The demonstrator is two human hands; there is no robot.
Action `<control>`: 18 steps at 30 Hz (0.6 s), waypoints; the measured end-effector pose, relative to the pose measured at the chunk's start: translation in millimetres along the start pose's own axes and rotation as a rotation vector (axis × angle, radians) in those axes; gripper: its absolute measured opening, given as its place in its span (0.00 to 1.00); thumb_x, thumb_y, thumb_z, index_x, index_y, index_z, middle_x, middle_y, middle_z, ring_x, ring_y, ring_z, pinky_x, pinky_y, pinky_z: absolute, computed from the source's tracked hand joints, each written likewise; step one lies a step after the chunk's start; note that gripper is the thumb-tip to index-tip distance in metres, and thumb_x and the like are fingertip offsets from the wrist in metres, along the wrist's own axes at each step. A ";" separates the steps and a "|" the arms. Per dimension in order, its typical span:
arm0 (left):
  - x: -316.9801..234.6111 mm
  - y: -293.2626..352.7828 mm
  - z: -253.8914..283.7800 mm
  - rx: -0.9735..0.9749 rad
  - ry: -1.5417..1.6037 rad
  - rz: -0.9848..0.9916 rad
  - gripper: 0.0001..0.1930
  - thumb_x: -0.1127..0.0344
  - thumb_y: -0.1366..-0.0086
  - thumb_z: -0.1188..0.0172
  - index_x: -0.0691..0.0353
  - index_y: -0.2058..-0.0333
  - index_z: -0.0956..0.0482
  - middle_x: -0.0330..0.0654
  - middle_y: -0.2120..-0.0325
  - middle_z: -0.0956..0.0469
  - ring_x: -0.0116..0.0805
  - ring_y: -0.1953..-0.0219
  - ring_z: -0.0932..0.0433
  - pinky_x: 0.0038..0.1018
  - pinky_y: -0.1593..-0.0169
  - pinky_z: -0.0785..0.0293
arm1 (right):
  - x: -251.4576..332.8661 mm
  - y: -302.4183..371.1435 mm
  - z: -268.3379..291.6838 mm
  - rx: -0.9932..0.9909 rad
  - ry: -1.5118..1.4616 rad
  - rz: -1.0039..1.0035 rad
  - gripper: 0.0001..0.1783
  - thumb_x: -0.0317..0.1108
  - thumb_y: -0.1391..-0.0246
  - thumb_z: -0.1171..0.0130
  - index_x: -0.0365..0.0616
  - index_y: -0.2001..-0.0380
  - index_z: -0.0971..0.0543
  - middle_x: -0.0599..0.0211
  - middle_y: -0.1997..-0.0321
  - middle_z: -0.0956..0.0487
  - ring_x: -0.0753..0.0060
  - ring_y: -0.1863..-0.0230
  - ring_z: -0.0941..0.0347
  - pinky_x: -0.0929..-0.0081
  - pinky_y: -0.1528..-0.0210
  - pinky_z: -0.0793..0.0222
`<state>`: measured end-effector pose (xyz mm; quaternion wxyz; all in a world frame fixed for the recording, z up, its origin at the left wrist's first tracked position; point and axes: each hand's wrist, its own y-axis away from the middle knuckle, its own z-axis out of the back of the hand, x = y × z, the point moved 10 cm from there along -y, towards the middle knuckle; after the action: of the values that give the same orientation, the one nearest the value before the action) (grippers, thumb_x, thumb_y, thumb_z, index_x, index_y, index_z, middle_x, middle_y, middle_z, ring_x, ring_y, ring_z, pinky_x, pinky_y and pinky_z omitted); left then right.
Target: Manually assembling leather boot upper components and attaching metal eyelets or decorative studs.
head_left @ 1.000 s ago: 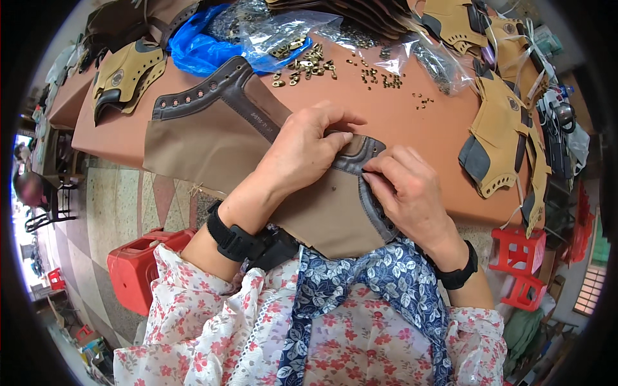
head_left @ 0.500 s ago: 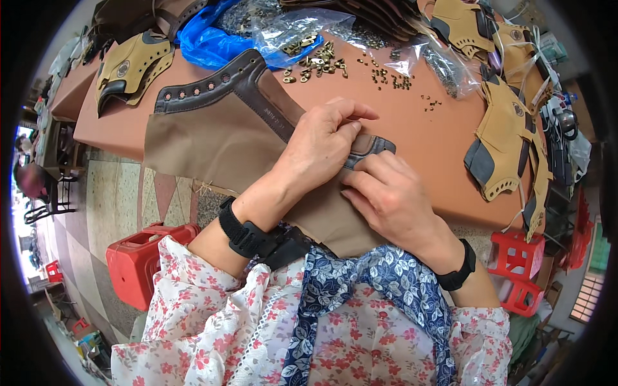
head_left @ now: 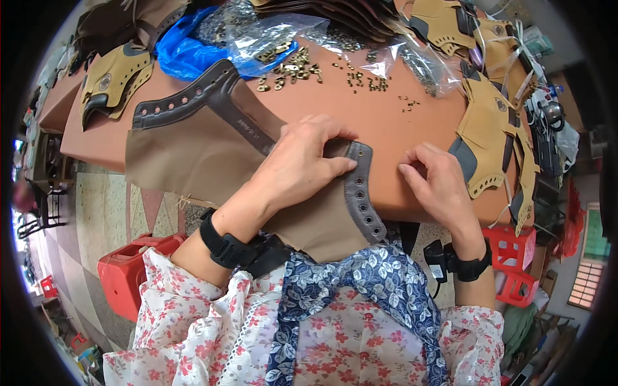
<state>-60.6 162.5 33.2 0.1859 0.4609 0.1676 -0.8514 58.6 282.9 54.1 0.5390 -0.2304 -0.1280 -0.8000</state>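
My left hand [head_left: 302, 157] is closed on a brown shoe upper [head_left: 193, 151], thumb against its eyelet edge and the other fingers over the far side. The upper lies partly on the table and partly over my lap. Dark eyelet strips [head_left: 364, 193] with rows of holes run along both ends. To the right, apart from the upper, my right hand [head_left: 438, 183] hovers above the table edge with fingers curled and thumb near the index finger. Whether anything small is between them is hidden. Brass-coloured hooks [head_left: 299, 67] and smaller metal pieces [head_left: 367, 82] lie beyond the upper.
Tan shoe uppers [head_left: 486, 125] lie at the right, and another tan upper [head_left: 116, 80] sits far left. A blue plastic bag [head_left: 183, 55] and clear bags [head_left: 434, 71] of metal parts stand at the back. Red plastic stools [head_left: 129, 273] flank me below the table [head_left: 399, 125].
My right hand has left the eyelet strip and moved to the right. The strip by my left thumb now lies uncovered. My left hand still grips the shoe upper.
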 end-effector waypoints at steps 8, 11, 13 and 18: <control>-3.9 -0.8 -3.7 -0.005 -0.116 -0.050 0.19 0.71 0.51 0.31 0.64 0.57 0.19 0.47 0.64 0.22 0.45 0.56 0.25 0.34 0.51 0.30 | -30.1 -4.6 0.8 -0.073 -0.119 -0.067 0.06 0.29 0.48 0.41 0.36 0.70 0.22 0.52 0.69 0.21 0.50 0.66 0.24 0.62 0.64 0.30; -5.5 0.0 -3.5 0.005 -0.137 -0.024 0.19 0.72 0.51 0.31 0.63 0.57 0.19 0.46 0.63 0.22 0.45 0.55 0.26 0.34 0.51 0.31 | -35.0 1.3 8.1 -0.149 -0.168 -0.066 0.06 0.28 0.48 0.40 0.36 0.69 0.22 0.53 0.69 0.22 0.52 0.67 0.24 0.65 0.65 0.29; -4.0 -0.6 -4.5 0.012 -0.138 -0.011 0.19 0.72 0.51 0.31 0.63 0.57 0.19 0.46 0.63 0.22 0.45 0.55 0.26 0.35 0.50 0.31 | -36.5 7.8 10.3 -0.169 -0.180 -0.079 0.05 0.27 0.49 0.40 0.36 0.69 0.22 0.55 0.70 0.22 0.54 0.68 0.24 0.66 0.65 0.29; -4.8 -0.7 -5.2 0.007 -0.139 -0.028 0.19 0.72 0.51 0.31 0.63 0.57 0.19 0.46 0.63 0.22 0.45 0.55 0.26 0.35 0.50 0.32 | -29.9 22.1 4.3 -0.244 -0.170 0.004 0.05 0.26 0.50 0.38 0.37 0.68 0.21 0.58 0.70 0.23 0.56 0.68 0.25 0.67 0.65 0.29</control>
<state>-54.7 166.2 34.6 0.1836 0.3990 0.1579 -0.8844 89.3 300.4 41.7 0.4960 -0.3613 -0.0745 -0.7860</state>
